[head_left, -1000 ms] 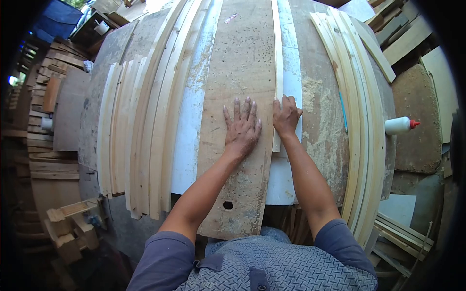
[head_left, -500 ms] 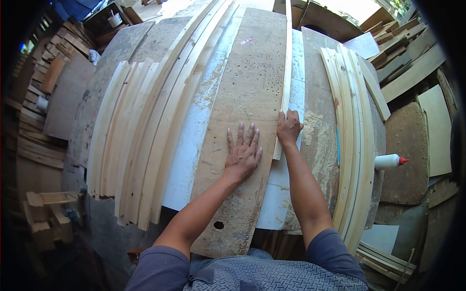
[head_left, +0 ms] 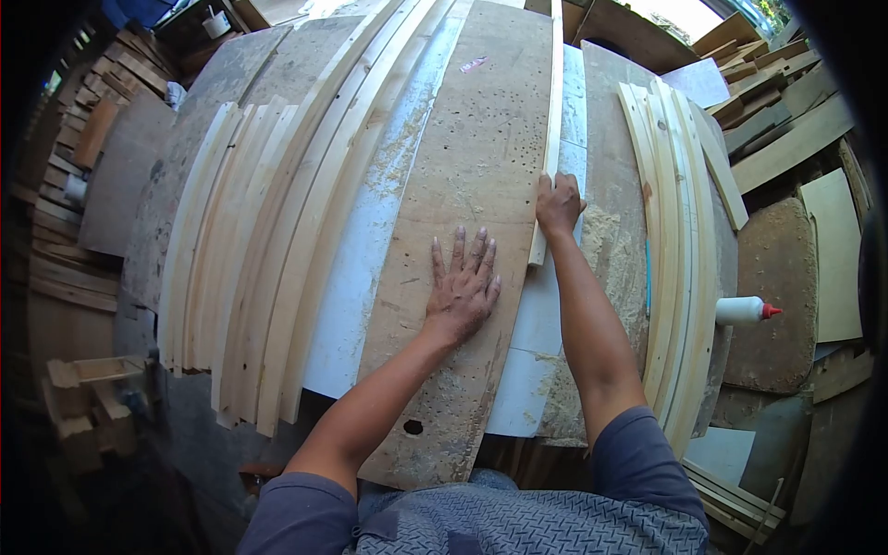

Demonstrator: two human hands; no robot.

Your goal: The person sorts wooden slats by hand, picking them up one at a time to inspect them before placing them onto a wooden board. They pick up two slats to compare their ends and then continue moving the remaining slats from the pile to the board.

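Red-tipped white bottle [head_left: 740, 311], contents hidden, at the table's [head_left: 610, 129] right edge, pale narrow strip [head_left: 553, 102] along the board's [head_left: 476, 139] right edge, your right hand [head_left: 559, 204] gripping it, your left hand [head_left: 462, 298] open, flat on the board.

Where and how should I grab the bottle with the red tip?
Probably best by the wide white body of the bottle, fingers curling round from the side away from the wood strips, which crowd its base. The red tip is narrower and points away from them, so keep off it.
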